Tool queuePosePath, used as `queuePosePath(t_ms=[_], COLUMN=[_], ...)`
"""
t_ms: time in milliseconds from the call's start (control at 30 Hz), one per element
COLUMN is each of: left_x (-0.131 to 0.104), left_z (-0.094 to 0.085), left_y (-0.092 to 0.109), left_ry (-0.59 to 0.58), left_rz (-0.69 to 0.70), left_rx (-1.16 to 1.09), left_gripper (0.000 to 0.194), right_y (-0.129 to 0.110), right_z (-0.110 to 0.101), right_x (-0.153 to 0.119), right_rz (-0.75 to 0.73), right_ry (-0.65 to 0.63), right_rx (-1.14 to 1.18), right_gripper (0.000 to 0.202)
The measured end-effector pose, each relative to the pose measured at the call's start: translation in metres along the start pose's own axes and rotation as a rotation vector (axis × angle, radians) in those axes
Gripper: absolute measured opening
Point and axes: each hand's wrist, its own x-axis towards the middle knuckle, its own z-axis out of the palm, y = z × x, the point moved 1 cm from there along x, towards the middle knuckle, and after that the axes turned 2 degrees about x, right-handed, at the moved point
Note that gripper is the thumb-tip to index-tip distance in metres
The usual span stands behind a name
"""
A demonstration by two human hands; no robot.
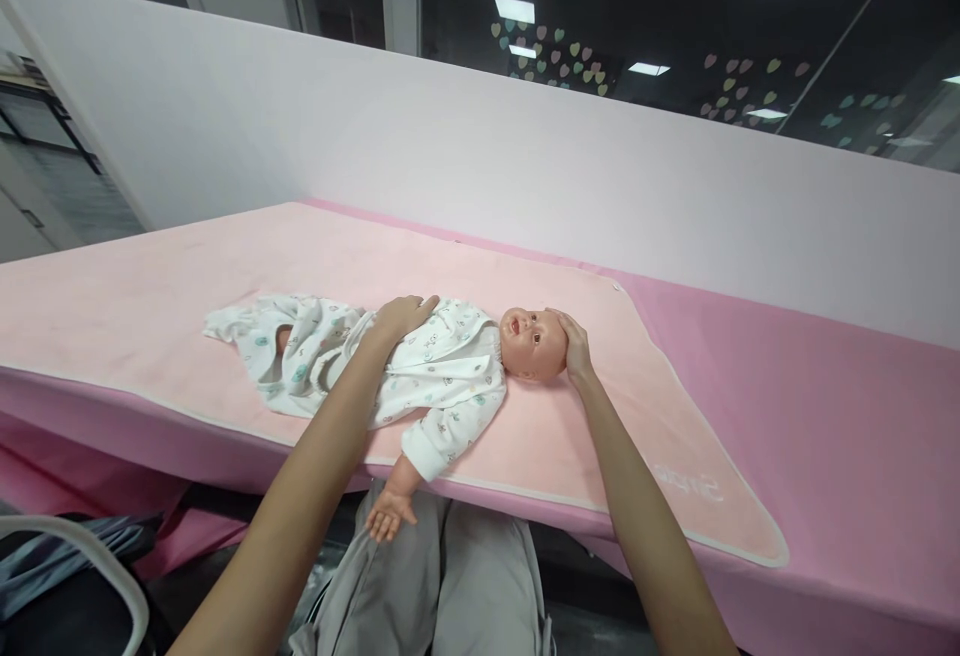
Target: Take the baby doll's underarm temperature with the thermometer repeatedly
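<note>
A baby doll lies on its back across a light pink mat, its head toward the right. It wears a white printed outfit, and one doll arm hangs over the table's front edge. My left hand rests on the doll's belly with its fingers spread. Against the top of the doll's head lies my right hand, its fingers stretched along the crown. Neither hand is wrapped round anything.
The mat covers a pink table that meets a white wall. Dark windows with heart stickers are above. A curved white chair frame stands at the lower left, and my legs in grey trousers are below the edge.
</note>
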Motion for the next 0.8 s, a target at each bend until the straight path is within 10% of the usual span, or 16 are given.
queuePosePath(t_ms=[800], left_x=[0.005], left_z=[0.006], left_y=[-0.003], left_ry=[0.003], left_rz=[-0.003], left_rx=[-0.025], left_gripper=[0.064], right_y=[-0.014], right_z=[0.005], right_x=[-0.01], right_rz=[0.013], right_ry=[-0.048], right_rx=[-0.023], right_gripper=[0.023])
